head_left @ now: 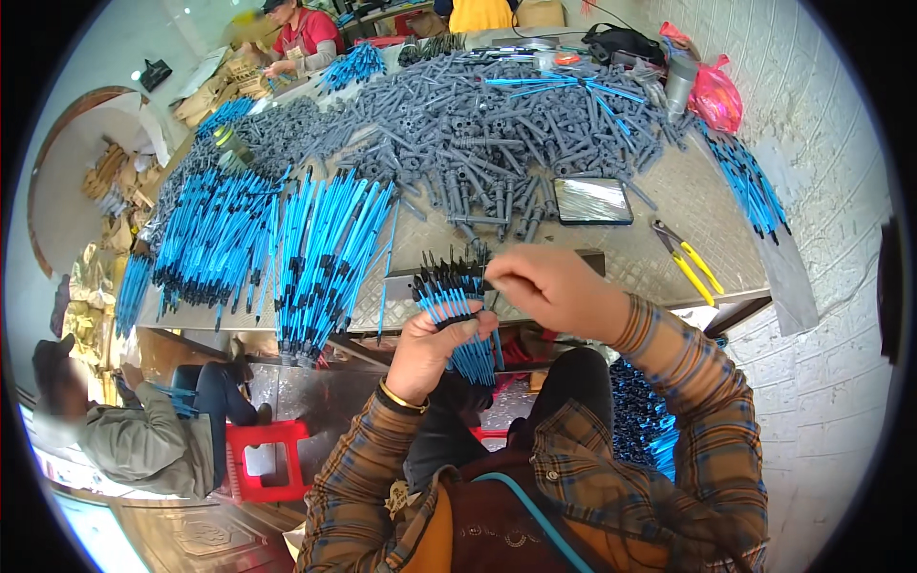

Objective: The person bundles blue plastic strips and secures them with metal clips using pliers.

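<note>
At the table's near edge my left hand is closed around a bundle of thin blue rods with black fittings. The black upper ends of the bundle point away from me and fan out a little. Just right of those ends is my right hand, bent at the wrist with its fingers curled together. Whatever its fingertips pinch is too small or hidden to name. Behind the bundle, a dark block lies along the table edge, partly covered by my hands.
Grey plastic tubes are heaped across the table. Blue rods lie in piles at left. A phone-like slab and yellow-handled pliers lie at right. One person sits across the table, another at left by a red stool.
</note>
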A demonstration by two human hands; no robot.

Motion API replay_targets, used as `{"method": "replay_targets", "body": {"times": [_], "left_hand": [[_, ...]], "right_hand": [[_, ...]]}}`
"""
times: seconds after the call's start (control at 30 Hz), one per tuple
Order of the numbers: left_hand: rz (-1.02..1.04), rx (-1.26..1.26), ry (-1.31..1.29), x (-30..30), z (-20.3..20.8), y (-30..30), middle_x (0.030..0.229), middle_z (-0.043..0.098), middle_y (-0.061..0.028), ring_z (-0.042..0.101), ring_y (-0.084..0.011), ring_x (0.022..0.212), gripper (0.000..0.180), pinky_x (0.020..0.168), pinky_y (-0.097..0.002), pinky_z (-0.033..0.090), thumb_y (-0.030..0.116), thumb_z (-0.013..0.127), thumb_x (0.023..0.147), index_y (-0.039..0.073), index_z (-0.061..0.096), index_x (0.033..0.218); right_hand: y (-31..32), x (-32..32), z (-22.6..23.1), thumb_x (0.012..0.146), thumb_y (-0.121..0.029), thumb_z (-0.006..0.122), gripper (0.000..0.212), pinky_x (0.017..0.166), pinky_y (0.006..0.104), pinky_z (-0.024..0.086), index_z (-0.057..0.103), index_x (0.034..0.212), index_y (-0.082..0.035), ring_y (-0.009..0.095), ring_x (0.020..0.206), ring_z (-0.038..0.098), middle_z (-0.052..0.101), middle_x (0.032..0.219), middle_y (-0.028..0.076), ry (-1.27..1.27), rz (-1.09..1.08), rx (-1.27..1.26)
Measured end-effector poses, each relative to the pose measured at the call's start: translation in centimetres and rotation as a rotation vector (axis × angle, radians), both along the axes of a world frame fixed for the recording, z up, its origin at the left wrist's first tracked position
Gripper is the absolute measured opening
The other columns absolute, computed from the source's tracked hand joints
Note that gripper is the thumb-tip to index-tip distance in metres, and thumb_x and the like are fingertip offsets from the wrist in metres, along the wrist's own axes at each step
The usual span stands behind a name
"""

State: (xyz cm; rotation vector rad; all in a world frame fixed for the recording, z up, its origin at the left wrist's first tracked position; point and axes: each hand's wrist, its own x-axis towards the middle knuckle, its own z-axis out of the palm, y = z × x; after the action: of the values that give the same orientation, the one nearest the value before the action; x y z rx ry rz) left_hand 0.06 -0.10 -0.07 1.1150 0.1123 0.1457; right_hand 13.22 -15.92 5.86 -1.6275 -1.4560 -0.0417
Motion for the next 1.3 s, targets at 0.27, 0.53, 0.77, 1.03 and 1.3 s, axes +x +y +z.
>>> {"method": "replay_targets", "body": {"times": [0.27,0.53,0.77,1.03,1.3], "left_hand": [[0.006,0.056,-0.037,-0.2,0.1,-0.2,0.096,0.065,-0.0131,0.062,-0.0195,0.089,0.021,0.081,-0.0309,0.048,-0.001,0.056,0.083,0.001,0.06,0.104],[-0.005,0.083,-0.029,-0.1,0.1,-0.4,0.096,0.065,-0.0135,0.062,-0.0195,0.09,0.022,0.083,-0.0306,0.048,-0.003,0.056,0.082,0.0,0.06,0.104],[-0.003,0.072,-0.025,-0.2,-0.1,-0.4,0.095,0.065,-0.013,0.062,-0.02,0.09,0.021,0.083,-0.031,0.048,-0.005,0.055,0.082,-0.001,0.06,0.102],[-0.018,0.126,-0.027,-0.3,0.0,-0.5,0.095,0.065,-0.0127,0.062,-0.0199,0.09,0.019,0.083,-0.0309,0.048,-0.005,0.055,0.082,-0.001,0.061,0.1],[-0.028,0.165,-0.036,-0.3,-0.1,-0.5,0.095,0.064,-0.0114,0.062,-0.0193,0.09,0.019,0.082,-0.0304,0.048,-0.005,0.056,0.082,-0.001,0.061,0.099]], "right_hand": [[0.0,-1.4,0.7,0.081,-0.01,0.055,0.015,0.057,0.032,0.046,0.058,0.096,-0.007,0.028,0.066,0.06,0.061,0.079,0.011,0.019,-0.056,-0.056],[0.1,-1.2,0.1,0.081,-0.01,0.056,0.015,0.059,0.0327,0.047,0.059,0.096,-0.008,0.028,0.07,0.061,0.062,0.081,0.01,0.038,-0.043,-0.044],[-0.1,-1.2,1.1,0.082,-0.012,0.056,0.014,0.059,0.0337,0.048,0.059,0.095,-0.008,0.029,0.071,0.06,0.062,0.081,0.01,-0.082,-0.042,-0.061],[-0.6,-1.5,1.4,0.082,-0.012,0.055,0.013,0.057,0.0346,0.047,0.058,0.095,-0.008,0.029,0.068,0.06,0.06,0.078,0.01,-0.156,-0.051,-0.132],[-0.3,-2.7,0.6,0.083,-0.011,0.053,0.017,0.059,0.0346,0.048,0.057,0.099,-0.008,0.029,0.07,0.061,0.061,0.081,0.012,0.015,-0.094,-0.099]]}}
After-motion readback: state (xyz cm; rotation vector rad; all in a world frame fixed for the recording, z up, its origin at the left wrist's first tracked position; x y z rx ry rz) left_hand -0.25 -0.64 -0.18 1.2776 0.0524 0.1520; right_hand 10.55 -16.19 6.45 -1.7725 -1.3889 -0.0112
